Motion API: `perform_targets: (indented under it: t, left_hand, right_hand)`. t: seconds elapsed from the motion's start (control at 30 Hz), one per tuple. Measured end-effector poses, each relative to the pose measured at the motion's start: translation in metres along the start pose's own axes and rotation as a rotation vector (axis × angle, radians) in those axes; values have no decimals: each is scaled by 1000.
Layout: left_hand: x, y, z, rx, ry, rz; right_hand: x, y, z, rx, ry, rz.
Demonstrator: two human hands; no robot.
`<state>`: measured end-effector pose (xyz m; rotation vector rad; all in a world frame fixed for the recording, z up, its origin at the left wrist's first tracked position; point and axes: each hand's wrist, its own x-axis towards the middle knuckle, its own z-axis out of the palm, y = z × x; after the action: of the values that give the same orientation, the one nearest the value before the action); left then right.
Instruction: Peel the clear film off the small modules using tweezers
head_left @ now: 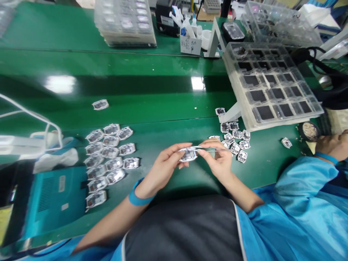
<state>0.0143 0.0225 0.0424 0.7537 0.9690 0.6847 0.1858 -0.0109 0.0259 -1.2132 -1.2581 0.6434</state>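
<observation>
My left hand (170,157) is closed on the edge of a small white-framed electronic module (189,155), holding it up above the green bench. A dark, shiny inner part shows inside the module's pale frame. Pinched in my right hand (219,159) is a pair of thin metal tweezers (214,150), its tip end at the module's upper edge. Exactly where the tips touch is too small to tell. Similar modules (110,152) lie in rows to the left of my left hand. A looser cluster of smaller-looking modules (235,148) lies just beyond my right hand.
A stack of clear compartment trays (282,94) rests on a white stand at right. More trays (125,25) are piled at the back. A box of syringes (190,45) stands behind. A teal case (58,199) lies left. At far right is a co-worker's arm (307,177).
</observation>
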Motion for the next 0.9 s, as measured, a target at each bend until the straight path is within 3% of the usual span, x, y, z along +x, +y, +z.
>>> perform_targets:
  t: [0.2,0.4,0.9]
  left_hand:
    - [-3,3,4,-42,-9,-12]
    - [-4,3,4,-73,-24,-1]
    - [-3,0,8,49,-9,42]
  right_hand:
    - [-4,5,3,-69,58,-149]
    - [-7,2,7,-8,124,12]
    - [-6,5,8,207,-46,231]
